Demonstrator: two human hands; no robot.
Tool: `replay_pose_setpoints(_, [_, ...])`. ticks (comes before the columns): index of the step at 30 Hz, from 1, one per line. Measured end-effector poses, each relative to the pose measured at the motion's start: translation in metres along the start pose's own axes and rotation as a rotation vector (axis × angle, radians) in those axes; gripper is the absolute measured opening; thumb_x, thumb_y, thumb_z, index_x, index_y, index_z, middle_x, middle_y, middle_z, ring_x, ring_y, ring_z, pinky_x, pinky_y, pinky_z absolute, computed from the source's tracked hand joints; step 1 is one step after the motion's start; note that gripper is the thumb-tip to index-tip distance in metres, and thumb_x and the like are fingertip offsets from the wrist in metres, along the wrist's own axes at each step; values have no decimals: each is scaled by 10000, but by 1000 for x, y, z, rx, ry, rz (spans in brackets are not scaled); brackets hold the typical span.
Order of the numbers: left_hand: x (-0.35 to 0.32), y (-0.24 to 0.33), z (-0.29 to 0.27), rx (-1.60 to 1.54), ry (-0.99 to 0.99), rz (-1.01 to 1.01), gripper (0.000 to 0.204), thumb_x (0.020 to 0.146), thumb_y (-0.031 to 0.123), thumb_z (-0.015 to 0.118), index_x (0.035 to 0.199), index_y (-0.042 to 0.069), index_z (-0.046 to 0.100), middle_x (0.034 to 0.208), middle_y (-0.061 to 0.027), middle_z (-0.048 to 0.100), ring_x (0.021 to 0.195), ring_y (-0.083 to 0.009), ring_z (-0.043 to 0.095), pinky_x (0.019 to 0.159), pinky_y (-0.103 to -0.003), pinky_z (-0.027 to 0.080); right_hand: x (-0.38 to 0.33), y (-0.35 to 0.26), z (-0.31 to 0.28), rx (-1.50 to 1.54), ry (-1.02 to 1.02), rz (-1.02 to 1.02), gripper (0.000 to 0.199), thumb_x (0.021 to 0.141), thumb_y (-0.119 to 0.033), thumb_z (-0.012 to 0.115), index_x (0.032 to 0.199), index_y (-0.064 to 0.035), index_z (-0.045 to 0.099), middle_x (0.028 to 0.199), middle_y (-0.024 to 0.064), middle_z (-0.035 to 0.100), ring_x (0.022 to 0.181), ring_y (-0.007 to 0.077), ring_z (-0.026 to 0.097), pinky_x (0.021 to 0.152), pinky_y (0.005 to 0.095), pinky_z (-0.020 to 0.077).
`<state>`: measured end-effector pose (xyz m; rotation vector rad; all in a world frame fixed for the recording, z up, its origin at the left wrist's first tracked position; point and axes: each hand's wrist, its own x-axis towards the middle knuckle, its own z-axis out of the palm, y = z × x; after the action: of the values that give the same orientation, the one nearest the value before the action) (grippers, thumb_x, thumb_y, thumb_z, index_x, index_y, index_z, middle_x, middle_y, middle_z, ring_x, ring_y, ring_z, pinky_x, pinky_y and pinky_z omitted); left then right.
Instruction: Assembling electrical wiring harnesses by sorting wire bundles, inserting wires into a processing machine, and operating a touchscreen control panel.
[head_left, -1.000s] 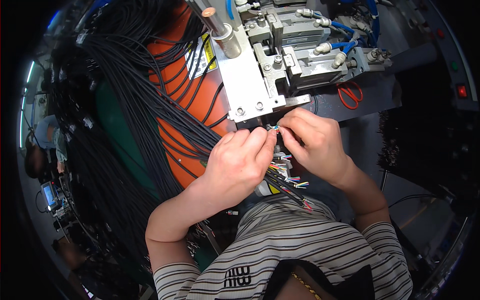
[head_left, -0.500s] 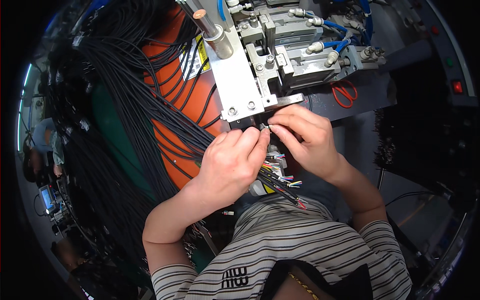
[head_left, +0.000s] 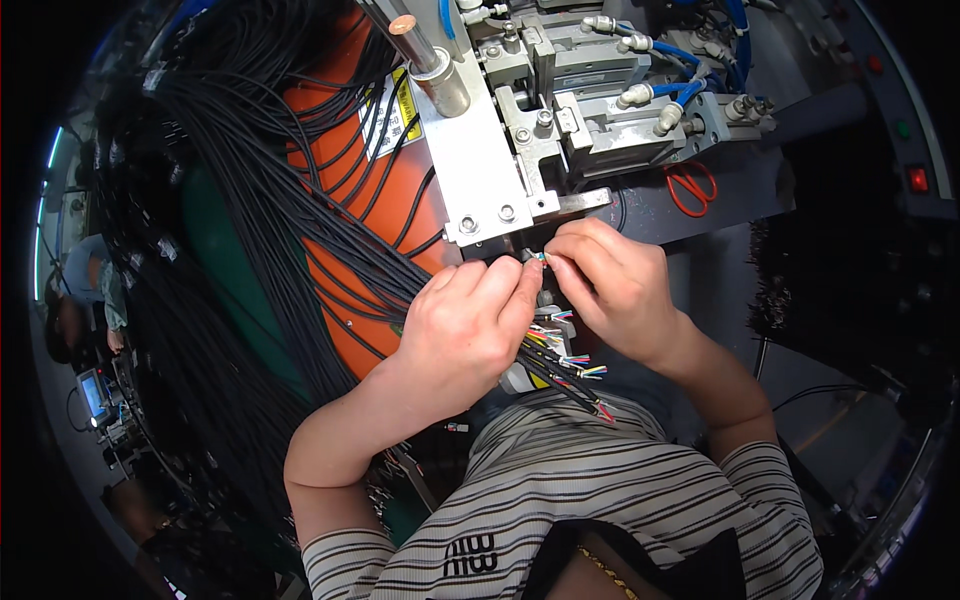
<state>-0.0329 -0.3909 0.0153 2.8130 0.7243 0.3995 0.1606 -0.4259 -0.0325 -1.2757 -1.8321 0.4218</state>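
My left hand (head_left: 462, 325) is closed, with thumb and forefinger pinching the end of a cable just below the machine's metal plate. Small coloured wires (head_left: 541, 257) stick out of that end. From the right, my right hand (head_left: 615, 285) pinches the same wires between thumb and forefinger. Most of the held cable is hidden by my left hand. Under my hands lies a bunch of black cables (head_left: 560, 372), their stripped ends fanning out in red, blue, white and yellow wires.
Ahead stands a metal machine (head_left: 610, 130) with cylinders and blue air hoses. Red-handled scissors (head_left: 690, 190) lie on its dark bench. Long black cables (head_left: 250, 160) cover the orange surface (head_left: 330, 70) at left. A lit red switch (head_left: 917, 180) is at far right.
My right hand has shifted slightly down and right, its fingers drawn closer together. More coloured wire shows between the fingertips. My left hand stays nearly in place.
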Motion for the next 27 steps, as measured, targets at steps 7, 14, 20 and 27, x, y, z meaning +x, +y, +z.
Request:
replay_pose_setpoints(7, [3,4,-3,56,-5,-49,395,729,70,623,1112,-26,648,894,-89,560,771,-222,577,666,-338,473,6,4,-6,211,-152,216,85,853,-41,692,901,8,644,780,60,644,576,127,615,500,268,463])
replay_pose_setpoints(14, [-27,-15,-7,-155,148,-223,462,588,-84,654,1045,-19,672,905,-133,569,809,-302,578,727,-369,483,2,6,-3,522,-203,524,82,873,-42,682,901,23,639,642,-11,576,530,-5,474,465,194,349])
replay_pose_setpoints(20, [-31,-20,9,-140,225,-279,403,645,-60,658,1046,-20,648,892,-127,591,799,-295,608,702,-380,481,-2,-16,-23,467,-198,341,284,775,37,737,1051,-8,689,948,37,636,542,12,464,474,180,336])
replay_pose_setpoints(27, [-16,-10,-3,-257,251,-43,257,748,62,744,975,2,640,810,-102,638,647,-246,608,566,-336,439,-5,-9,-7,643,-78,149,212,883,39,621,1084,6,683,945,82,670,621,76,593,512,196,430])
